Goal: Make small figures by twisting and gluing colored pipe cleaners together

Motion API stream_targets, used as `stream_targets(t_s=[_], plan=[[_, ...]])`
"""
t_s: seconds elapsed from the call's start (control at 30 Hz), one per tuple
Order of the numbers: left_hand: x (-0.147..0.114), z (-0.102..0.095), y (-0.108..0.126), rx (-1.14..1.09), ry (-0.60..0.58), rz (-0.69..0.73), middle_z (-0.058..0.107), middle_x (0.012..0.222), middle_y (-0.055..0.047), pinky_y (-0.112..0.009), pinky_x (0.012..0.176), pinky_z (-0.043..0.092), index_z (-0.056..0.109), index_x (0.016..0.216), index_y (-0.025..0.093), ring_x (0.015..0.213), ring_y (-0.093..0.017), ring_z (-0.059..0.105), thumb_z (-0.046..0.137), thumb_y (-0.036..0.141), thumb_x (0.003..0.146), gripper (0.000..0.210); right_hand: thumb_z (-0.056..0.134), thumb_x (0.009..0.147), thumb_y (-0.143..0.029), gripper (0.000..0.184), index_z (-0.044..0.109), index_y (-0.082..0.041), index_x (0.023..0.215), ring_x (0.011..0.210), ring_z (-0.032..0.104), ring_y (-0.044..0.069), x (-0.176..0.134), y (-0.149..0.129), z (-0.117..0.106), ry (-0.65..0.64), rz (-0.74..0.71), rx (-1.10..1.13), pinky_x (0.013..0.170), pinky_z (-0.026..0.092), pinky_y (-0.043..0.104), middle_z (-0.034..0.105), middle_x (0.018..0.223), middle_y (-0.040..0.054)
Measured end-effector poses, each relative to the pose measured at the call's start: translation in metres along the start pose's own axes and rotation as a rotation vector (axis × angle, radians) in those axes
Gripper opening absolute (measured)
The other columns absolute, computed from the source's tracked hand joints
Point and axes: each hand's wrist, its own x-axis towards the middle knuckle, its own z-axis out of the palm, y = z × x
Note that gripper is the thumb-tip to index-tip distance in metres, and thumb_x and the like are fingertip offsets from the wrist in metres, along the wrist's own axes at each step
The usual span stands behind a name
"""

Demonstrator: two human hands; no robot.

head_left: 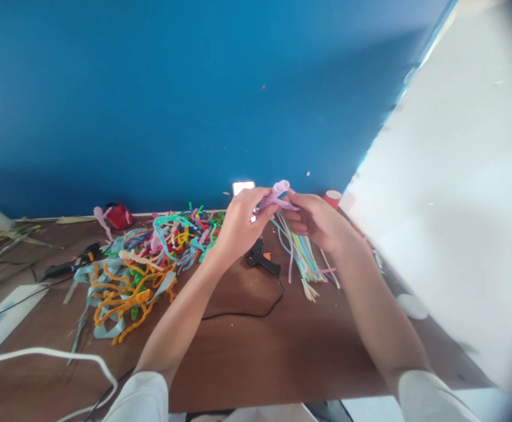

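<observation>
A lilac pipe-cleaner figure (281, 189) is held up between my two hands, above the back of the table. My left hand (246, 221) pinches its body from the left, thumb and fingers closed on it. On the other side, my right hand (319, 221) has its fingertips closed at the figure's right end. A lilac strand hangs below the hands, though I cannot tell whether it belongs to the figure. Beneath my right hand lies a bundle of pastel pipe cleaners (304, 258). A black glue gun (262, 258) rests just below my left hand.
A tangled heap of coloured pipe cleaners (136, 293) covers the table's left half. Behind my left hand stands a lit phone (242, 186). A red roll (332, 198) sits near the right wall. A black cord (247, 316) and a white cable (40, 351) cross the table (256, 363).
</observation>
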Motion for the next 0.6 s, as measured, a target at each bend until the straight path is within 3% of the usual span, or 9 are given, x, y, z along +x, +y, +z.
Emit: stream_targets(t_s=[0.1, 0.2, 0.4, 0.6], plan=[[0.001, -0.003, -0.002, -0.009, -0.017, 0.004, 0.070, 0.103, -0.006, -0.031, 0.085, 0.045, 0.066, 0.104, 0.020, 0.095, -0.020, 0.060, 0.066, 0.033, 0.089, 0.020, 0.071, 0.079, -0.044, 0.032, 0.051, -0.020, 0.070, 0.043, 0.023, 0.006, 0.001, -0.002, -0.001, -0.047, 0.071, 0.051, 0.042, 0.011, 0.026, 0.034, 0.056, -0.0067], [0.003, -0.006, -0.003, -0.083, -0.036, -0.048, 0.070, 0.102, -0.006, -0.030, 0.081, 0.045, 0.066, 0.104, 0.019, 0.092, -0.019, 0.061, 0.060, 0.036, 0.092, 0.022, 0.066, 0.082, -0.039, 0.025, 0.056, -0.018, 0.072, 0.044, 0.027, 0.007, 0.004, -0.001, 0.001, -0.008, 0.028, 0.087, 0.043, 0.014, 0.026, 0.037, 0.056, -0.0055], [0.003, -0.001, -0.005, -0.345, -0.046, -0.209, 0.067, 0.099, -0.006, -0.026, 0.068, 0.050, 0.061, 0.107, 0.019, 0.082, -0.016, 0.061, 0.043, 0.044, 0.099, 0.031, 0.060, 0.087, -0.035, 0.020, 0.065, -0.017, 0.082, 0.048, 0.038, 0.008, 0.003, 0.003, 0.006, 0.123, -0.222, -0.070, 0.045, 0.021, 0.026, 0.049, 0.062, -0.0029], [0.002, 0.013, -0.004, -0.885, -0.098, -0.391, 0.061, 0.091, -0.005, -0.025, 0.058, 0.050, 0.059, 0.097, 0.020, 0.073, -0.013, 0.057, 0.054, 0.045, 0.094, 0.026, 0.068, 0.086, -0.035, 0.018, 0.063, -0.020, 0.096, 0.069, 0.053, 0.011, 0.000, 0.013, 0.016, 0.336, -0.568, -0.516, 0.062, 0.041, 0.027, 0.064, 0.085, 0.0000]])
